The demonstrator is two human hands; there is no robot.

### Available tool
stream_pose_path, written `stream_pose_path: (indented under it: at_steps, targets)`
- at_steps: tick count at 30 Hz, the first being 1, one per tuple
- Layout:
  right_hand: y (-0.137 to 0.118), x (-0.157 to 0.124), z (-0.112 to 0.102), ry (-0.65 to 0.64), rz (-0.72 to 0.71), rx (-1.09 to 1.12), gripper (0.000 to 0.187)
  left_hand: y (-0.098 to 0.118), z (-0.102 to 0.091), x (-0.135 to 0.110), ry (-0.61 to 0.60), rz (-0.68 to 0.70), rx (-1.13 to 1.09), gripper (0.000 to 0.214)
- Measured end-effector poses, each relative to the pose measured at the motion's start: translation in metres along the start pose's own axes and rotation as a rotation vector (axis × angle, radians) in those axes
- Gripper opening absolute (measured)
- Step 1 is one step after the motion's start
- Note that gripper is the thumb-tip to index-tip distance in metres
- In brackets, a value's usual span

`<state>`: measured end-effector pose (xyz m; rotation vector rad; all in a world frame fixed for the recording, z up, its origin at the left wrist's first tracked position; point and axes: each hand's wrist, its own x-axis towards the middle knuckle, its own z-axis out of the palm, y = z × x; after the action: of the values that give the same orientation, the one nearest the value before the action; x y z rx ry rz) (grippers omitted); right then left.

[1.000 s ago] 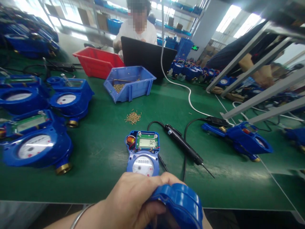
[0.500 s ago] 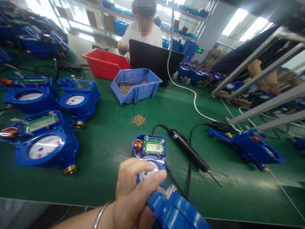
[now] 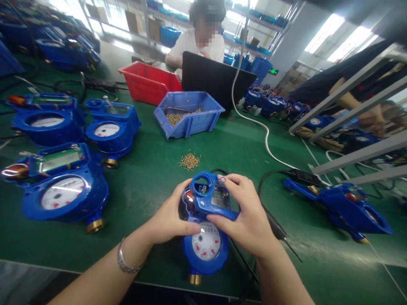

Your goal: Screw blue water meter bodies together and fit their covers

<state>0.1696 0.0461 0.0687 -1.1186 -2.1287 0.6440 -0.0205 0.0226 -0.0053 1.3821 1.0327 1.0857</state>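
A blue water meter (image 3: 206, 245) with a white dial and a brass fitting lies on the green table in front of me. My left hand (image 3: 170, 216) grips its left side, thumb resting at the top of the dial. My right hand (image 3: 244, 214) holds a blue plastic cover (image 3: 212, 194) over the meter's upper part, fingers pinched on it. The cover hides most of the circuit board and display. A small heap of brass screws (image 3: 189, 161) lies just beyond the meter.
A black electric screwdriver (image 3: 277, 231) lies partly behind my right hand. Several blue meters (image 3: 63, 186) sit at left, another (image 3: 343, 203) at right. A blue bin of screws (image 3: 190, 112) and a red bin (image 3: 149, 82) stand behind. A person sits at a black laptop (image 3: 216, 78).
The blue cover came up from the near edge and now sits over the meter's display. My right hand has come into view on the cover, and my left hand has moved to the meter's side.
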Motion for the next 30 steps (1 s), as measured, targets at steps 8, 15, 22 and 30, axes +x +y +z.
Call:
stream_pose_path:
  at_steps: [8, 15, 22, 30]
  targets:
    - [-0.0057, 0.0125, 0.0048, -0.199, -0.056, -0.256, 0.062, -0.0066, 0.0041, -0.0045, -0.033, -0.141, -0.238, 0.085]
    - [-0.0069, 0.0111, 0.0036, -0.236, -0.036, -0.278, 0.061, -0.0037, 0.0035, -0.0035, -0.025, -0.15, -0.232, 0.09]
    - [-0.0043, 0.01, 0.0066, -0.277, -0.003, -0.291, 0.064, -0.0038, 0.0039, -0.0041, -0.032, -0.162, -0.262, 0.092]
    - [0.0004, 0.0066, 0.0037, -0.295, -0.003, -0.282, 0.062, -0.0069, 0.0034, -0.0031, -0.037, -0.148, -0.261, 0.096]
